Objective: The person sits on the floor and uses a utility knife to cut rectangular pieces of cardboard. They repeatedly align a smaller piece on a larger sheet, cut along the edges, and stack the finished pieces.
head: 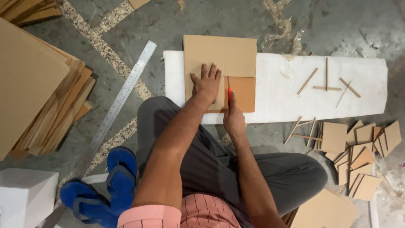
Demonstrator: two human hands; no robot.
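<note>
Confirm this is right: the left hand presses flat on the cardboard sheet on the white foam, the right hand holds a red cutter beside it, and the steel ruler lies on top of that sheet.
Not quite. The ruler is not on the sheet; it lies on the floor to the left of the foam. The head view shows this. The rest holds: the left hand presses flat on the sheet, and the right hand holds the red cutter beside it.

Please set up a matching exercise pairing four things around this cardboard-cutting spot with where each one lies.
Things:
1. long metal ruler
2. blue rubber sandals
3. thin brown cardboard strips
4. small cut brown cardboard squares

Places:
A. on the white foam sheet, right part
B. on the floor, lower right
C. on the floor, lower left
D. slanting on the floor, left of the foam sheet

Pairs: 1-D, 2-C, 3-A, 4-B
</note>
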